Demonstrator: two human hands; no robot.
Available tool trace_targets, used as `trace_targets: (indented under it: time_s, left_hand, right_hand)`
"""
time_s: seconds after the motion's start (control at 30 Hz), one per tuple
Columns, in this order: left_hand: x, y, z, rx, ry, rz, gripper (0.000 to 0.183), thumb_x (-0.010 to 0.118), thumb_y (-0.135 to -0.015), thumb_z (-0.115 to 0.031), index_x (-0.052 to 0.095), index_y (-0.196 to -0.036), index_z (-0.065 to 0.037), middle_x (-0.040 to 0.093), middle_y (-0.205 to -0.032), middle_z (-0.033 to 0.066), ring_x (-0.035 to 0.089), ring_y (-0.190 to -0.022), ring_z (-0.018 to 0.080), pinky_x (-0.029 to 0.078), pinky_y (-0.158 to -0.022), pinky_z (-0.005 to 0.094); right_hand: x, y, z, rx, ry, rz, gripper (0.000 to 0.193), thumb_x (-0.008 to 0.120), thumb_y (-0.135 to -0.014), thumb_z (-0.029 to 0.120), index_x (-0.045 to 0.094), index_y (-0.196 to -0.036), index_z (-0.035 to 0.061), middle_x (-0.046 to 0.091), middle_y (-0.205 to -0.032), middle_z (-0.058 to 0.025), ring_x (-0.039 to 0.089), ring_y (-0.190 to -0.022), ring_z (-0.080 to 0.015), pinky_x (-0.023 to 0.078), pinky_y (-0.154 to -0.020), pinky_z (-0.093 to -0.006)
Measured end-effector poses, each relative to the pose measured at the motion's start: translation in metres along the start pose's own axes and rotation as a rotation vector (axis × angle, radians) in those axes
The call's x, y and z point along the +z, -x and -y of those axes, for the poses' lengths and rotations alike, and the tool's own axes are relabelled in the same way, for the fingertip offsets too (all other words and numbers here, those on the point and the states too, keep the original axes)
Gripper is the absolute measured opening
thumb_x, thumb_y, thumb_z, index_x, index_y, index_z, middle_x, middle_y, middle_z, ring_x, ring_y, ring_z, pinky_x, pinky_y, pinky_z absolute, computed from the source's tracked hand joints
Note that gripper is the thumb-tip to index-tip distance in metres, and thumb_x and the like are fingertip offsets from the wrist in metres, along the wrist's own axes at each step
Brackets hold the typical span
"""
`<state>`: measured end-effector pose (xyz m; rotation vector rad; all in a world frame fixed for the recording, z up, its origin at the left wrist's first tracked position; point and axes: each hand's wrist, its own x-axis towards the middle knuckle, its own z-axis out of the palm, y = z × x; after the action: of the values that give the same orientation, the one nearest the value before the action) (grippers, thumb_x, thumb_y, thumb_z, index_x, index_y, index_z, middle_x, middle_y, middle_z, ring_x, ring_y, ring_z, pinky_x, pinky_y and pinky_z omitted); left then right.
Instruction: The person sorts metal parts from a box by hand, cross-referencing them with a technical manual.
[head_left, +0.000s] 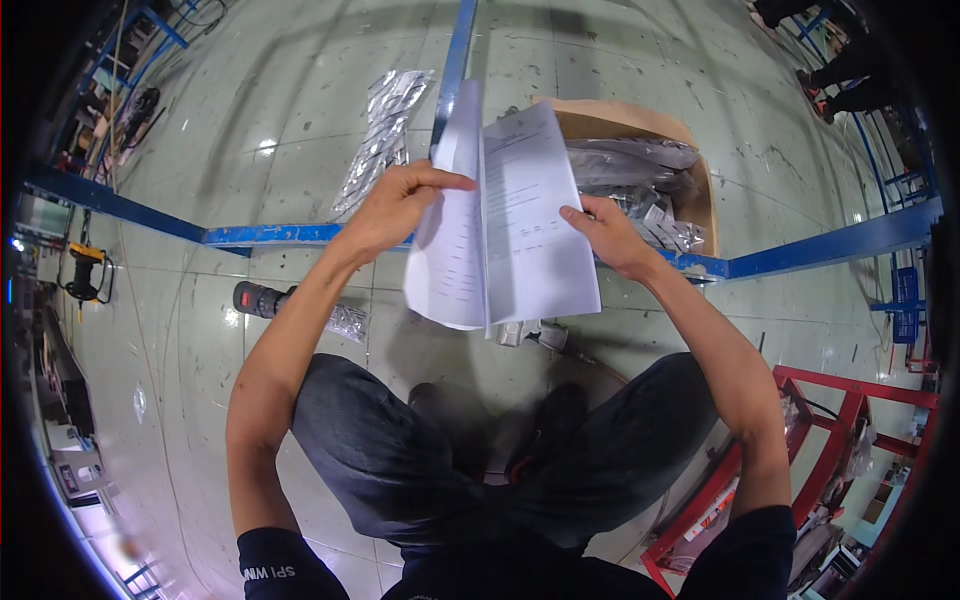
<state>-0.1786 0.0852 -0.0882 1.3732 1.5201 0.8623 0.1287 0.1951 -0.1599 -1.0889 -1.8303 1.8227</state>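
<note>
In front of my knees I have a sheaf of white printed paper sheets (538, 235), spread like an open booklet. My right hand (612, 236) grips its right edge, thumb on top of the page. My left hand (393, 208) is at the left leaf, with one finger stretched across the sheet and the others curled; part of its grip is hidden. Behind the papers on the right stands an open cardboard box (705, 195) holding grey parts in plastic bags (630, 160). Below the sheets, a power tool (545, 335) is partly covered.
Blue metal frame bars (275, 235) cross the floor ahead. A silvery plastic wrapper (385, 130) lies beyond them. Near my left forearm is a dark cordless tool (262, 299). A red metal rack (850, 400) stands right; a yellow-black tool (85, 272) is far left. Another person's legs (850, 80) show top right.
</note>
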Motion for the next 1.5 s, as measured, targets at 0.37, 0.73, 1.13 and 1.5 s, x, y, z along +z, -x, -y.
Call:
trace_targets:
  time_s: [0.37, 0.73, 1.13, 1.5]
  left_hand:
    - [0.04, -0.001, 0.025, 0.043, 0.026, 0.093, 0.041, 0.068, -0.085, -0.007, 0.063, -0.124, 0.004, 0.068, -0.118, 0.0167, 0.063, -0.112, 0.0221, 0.049, -0.098, 0.0338]
    - [0.139, 0.006, 0.004, 0.036, -0.423, 0.361, 0.103, 0.065, -0.085, -0.058, 0.023, -0.151, 0.008, 0.025, -0.144, 0.048, 0.029, -0.141, 0.0522, 0.03, -0.116, 0.0462]
    - [-0.074, 0.01, 0.061, 0.282, -0.676, -0.21, 0.029, 0.073, -0.073, -0.006, 0.073, -0.102, -0.004, 0.071, -0.098, 0.0148, 0.068, -0.097, 0.026, 0.052, -0.083, 0.0362]
    - [-0.069, 0.021, 0.084, -0.209, -0.592, 0.167, 0.054, 0.073, -0.066, -0.004, 0.066, -0.119, -0.008, 0.061, -0.124, 0.0168, 0.063, -0.102, 0.0296, 0.051, -0.09, 0.037]
  right_hand:
    - [0.001, 0.001, -0.01, 0.217, 0.057, -0.014, 0.03, 0.064, -0.094, 0.014, 0.067, -0.116, -0.007, 0.071, -0.101, -0.0089, 0.064, -0.085, -0.0138, 0.052, -0.077, -0.0308]
    - [0.008, 0.017, -0.006, 0.387, -0.062, 0.011, 0.035, 0.051, -0.103, 0.029, 0.067, -0.11, -0.0015, 0.069, -0.098, -0.0064, 0.065, -0.083, -0.0145, 0.055, -0.071, -0.032]
    - [-0.009, 0.014, -0.011, 0.339, -0.048, 0.048, 0.029, 0.067, -0.094, 0.019, 0.067, -0.119, 0.0032, 0.07, -0.109, -0.0046, 0.066, -0.095, -0.0139, 0.054, -0.082, -0.0327]
    - [-0.019, 0.012, -0.027, 0.3, -0.054, -0.104, 0.026, 0.069, -0.088, 0.003, 0.07, -0.113, -0.0028, 0.071, -0.1, -0.0095, 0.066, -0.087, -0.0154, 0.052, -0.077, -0.03]
